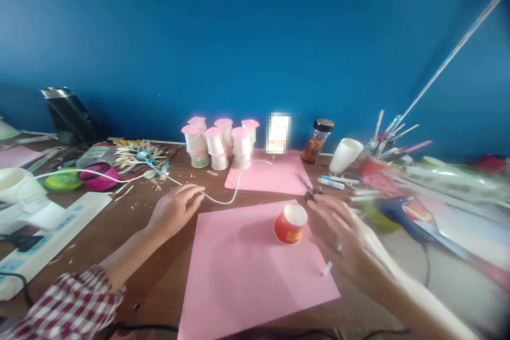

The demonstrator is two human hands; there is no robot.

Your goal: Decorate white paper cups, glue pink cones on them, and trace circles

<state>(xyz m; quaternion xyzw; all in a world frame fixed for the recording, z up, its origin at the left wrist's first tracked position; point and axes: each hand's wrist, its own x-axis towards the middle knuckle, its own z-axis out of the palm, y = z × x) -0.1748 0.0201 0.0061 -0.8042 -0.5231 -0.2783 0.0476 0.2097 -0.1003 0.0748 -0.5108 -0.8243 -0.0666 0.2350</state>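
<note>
My left hand (pixel 175 208) rests on the brown table at the left edge of a large pink paper sheet (pixel 239 281). Its thumb is apart from the loosely bent fingers, nothing is held, and a white cable (pixel 223 202) passes by the fingertips. My right hand (pixel 338 220), a little blurred, reaches over the table with its fingers stretched out. Its fingertips are at the handles of dark scissors (pixel 311 191); whether they touch I cannot tell. Between my hands a red paper cup (pixel 289 227) with a white inside stands on the sheet. A small white strip (pixel 327 268) lies near the sheet's right edge.
Several white cups with pink paper discs (pixel 217 143) are stacked at the back. A second pink sheet (pixel 271 178), a brown-filled jar (pixel 317 141) and a white cup (pixel 346 155) stand or lie behind. A power strip (pixel 59 239) is left; pens and clutter are right.
</note>
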